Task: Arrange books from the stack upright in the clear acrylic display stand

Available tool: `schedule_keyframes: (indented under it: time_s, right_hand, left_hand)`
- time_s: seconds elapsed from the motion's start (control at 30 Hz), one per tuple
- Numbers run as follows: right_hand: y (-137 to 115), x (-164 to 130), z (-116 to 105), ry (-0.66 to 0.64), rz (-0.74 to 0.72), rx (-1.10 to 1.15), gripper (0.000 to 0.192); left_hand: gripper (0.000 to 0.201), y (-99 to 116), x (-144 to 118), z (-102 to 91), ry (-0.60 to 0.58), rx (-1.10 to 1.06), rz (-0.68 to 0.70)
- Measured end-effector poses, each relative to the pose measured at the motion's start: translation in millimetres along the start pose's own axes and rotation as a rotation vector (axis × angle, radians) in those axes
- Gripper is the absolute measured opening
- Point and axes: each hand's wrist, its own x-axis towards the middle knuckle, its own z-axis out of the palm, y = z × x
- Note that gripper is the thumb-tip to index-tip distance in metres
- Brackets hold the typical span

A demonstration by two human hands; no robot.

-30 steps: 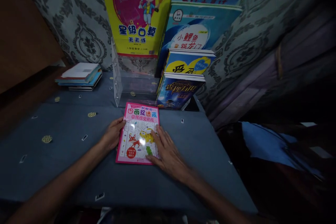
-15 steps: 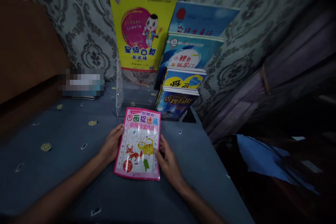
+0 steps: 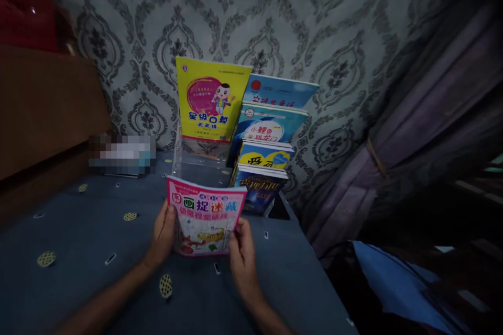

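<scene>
A pink picture book (image 3: 204, 217) with a fox and a yellow tiger on its cover is held by both side edges, tipped toward upright. My left hand (image 3: 162, 233) is closed on its left edge, my right hand (image 3: 242, 251) on its right edge; the fingers behind the cover are hidden. Just beyond stands a clear plastic book rack (image 3: 202, 170). In the rack's back left leans a yellow book (image 3: 214, 99). On its right, stepped rows hold a blue book (image 3: 283, 91), a teal book (image 3: 271, 123), yellow-and-blue books (image 3: 265, 157) and dark blue books (image 3: 261, 188).
The rack stands on a blue-grey patterned tablecloth (image 3: 118, 282) against a patterned wall (image 3: 220, 5). A blurred-out pile (image 3: 122, 154) lies at the left beside a brown box (image 3: 43, 104). A tied purple curtain (image 3: 353, 183) hangs at the right.
The pink book has tilted up from lying nearly flat, its top edge now nearer the rack's front. Both hands keep hold of it. The head view has tipped upward, showing more wall.
</scene>
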Motion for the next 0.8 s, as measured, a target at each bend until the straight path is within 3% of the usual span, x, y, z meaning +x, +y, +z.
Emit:
schedule_keyframes:
  time_s: [0.17,0.27,0.5,0.8]
  right_hand:
    - [33,-20,4,0.138,-0.089,-0.111,0.031]
    - [46,-27,5,0.171,-0.058,-0.119,0.03]
    - [45,-31,8,0.193,0.033,-0.088,0.034]
    - [43,-28,1,0.15,-0.062,-0.218,0.034]
  left_hand:
    - [0.066,-25,-12,-9.7,-0.045,0.086,-0.014]
    - [0.07,-36,-16,-15.4,-0.093,0.109,-0.041]
    - [0.069,-47,-15,-24.6,-0.174,0.141,-0.009]
    - [0.074,-39,-12,-26.1,-0.289,0.136,0.037]
